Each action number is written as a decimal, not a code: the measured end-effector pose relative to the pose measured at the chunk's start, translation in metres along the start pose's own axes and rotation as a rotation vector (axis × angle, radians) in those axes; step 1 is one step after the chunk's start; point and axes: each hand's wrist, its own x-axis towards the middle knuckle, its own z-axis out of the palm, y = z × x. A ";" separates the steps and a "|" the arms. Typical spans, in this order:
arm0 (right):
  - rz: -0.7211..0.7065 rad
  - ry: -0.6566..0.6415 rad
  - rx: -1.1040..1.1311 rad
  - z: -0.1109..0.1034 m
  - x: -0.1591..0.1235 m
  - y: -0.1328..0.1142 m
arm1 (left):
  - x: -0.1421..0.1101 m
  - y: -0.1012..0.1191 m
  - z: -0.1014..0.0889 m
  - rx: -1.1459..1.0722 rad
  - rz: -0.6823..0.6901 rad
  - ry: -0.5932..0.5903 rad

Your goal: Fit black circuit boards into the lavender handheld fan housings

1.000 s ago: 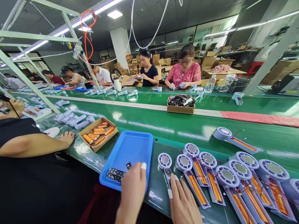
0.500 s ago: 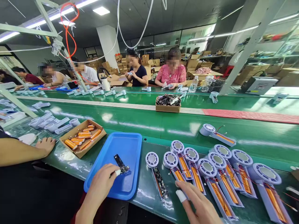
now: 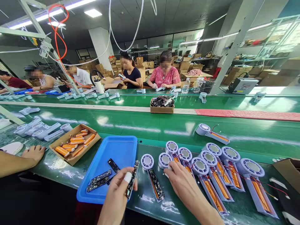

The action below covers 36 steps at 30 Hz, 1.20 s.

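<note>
Probably for easy reach, loose boards [image 3: 98, 182] lie in the blue tray [image 3: 119, 145], over whose right edge the left hand [image 3: 116, 194] pinches a narrow black circuit board [image 3: 132, 181] with small pale parts, while the right hand [image 3: 185, 181] curls beside a purple fan [image 3: 164, 159], but its grip I cannot tell.

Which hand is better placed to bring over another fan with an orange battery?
Probably the right hand: it is at a fan, while the left hand holds a circuit board.

the tray [image 3: 119, 147] is blue, circuit boards [image 3: 132, 180] black, fans [image 3: 147, 162] lilac, batteries [image 3: 62, 151] orange.
</note>
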 end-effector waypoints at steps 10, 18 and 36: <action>0.009 0.121 0.138 -0.002 -0.025 -0.016 | -0.008 -0.029 0.036 -0.222 -0.167 0.032; 0.043 0.101 -0.018 0.043 -0.030 -0.071 | -0.004 -0.018 0.015 -0.051 0.067 0.249; 0.028 0.102 0.093 -0.012 -0.022 -0.006 | -0.025 -0.049 0.045 -0.231 -0.249 -0.220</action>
